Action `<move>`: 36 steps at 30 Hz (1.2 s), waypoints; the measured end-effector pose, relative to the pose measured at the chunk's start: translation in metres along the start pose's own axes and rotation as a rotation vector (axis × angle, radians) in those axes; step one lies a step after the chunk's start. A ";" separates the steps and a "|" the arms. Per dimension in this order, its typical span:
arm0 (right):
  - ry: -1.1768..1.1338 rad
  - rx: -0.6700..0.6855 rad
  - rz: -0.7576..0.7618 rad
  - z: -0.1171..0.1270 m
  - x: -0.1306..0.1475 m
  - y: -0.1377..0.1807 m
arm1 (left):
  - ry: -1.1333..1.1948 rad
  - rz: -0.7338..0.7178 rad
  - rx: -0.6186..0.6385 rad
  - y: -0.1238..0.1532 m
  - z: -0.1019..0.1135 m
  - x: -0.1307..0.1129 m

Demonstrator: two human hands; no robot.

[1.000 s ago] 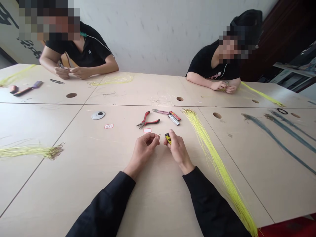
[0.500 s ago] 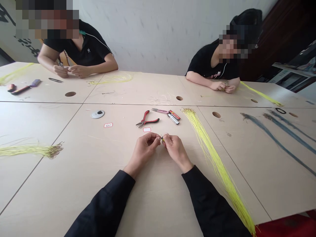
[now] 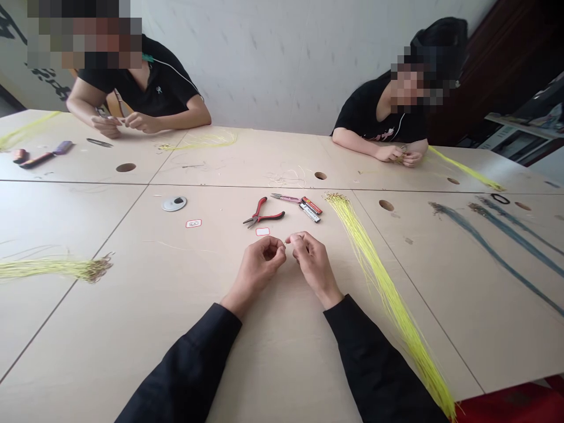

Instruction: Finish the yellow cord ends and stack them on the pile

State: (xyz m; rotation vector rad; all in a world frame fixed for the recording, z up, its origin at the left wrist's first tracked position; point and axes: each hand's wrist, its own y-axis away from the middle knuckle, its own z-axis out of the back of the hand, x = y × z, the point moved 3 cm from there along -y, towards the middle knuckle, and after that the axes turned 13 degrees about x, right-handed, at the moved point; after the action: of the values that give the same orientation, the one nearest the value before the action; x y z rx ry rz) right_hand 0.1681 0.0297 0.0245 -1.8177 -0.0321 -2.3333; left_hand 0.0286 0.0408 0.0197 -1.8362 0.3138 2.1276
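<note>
My left hand (image 3: 263, 259) is closed in a pinch over the table, on what looks like a small fish hook (image 3: 285, 242) with a bit of yellow at it. Close by on the right, my right hand (image 3: 314, 261) has its thumb and forefinger pressed together near that hook; what they hold is too small to tell. Just beyond the hands lie red-and-black pliers (image 3: 259, 215), a small white label (image 3: 262, 231) and pink-handled snips (image 3: 286, 198). To the right stretches a bundle of yellow lines (image 3: 388, 282) with golden hooks at its far end.
Small red and white boxes (image 3: 311, 210) lie beside the snips. At left are another yellow bundle (image 3: 53, 269) and a round disc (image 3: 174, 203). Blue-grey bundles (image 3: 489, 244) lie at right. Two people sit across the table, their hands at small work. The table has round holes (image 3: 386, 205).
My right hand's fingertips have shifted up and slightly left, and the dark and yellow bit at them is hidden. My left hand has barely moved.
</note>
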 end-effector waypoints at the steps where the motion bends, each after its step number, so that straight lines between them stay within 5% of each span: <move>1: 0.011 0.002 0.018 0.000 0.002 0.000 | -0.001 0.001 -0.002 0.000 0.000 0.000; 20: -0.027 0.090 0.057 -0.002 0.004 0.002 | -0.023 -0.028 -0.014 0.000 0.001 0.003; 31: -0.012 0.052 0.084 0.001 0.005 0.009 | -0.207 -0.088 -0.017 0.001 -0.004 -0.002; 36: 0.119 -0.108 0.060 0.030 0.025 0.025 | -0.422 -0.280 0.129 0.006 -0.014 -0.006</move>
State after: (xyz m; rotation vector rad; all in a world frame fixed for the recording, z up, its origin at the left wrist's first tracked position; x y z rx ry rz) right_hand 0.1946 0.0059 0.0542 -1.6968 0.1660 -2.4393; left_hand 0.0402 0.0292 0.0229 -1.2366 0.0838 2.1656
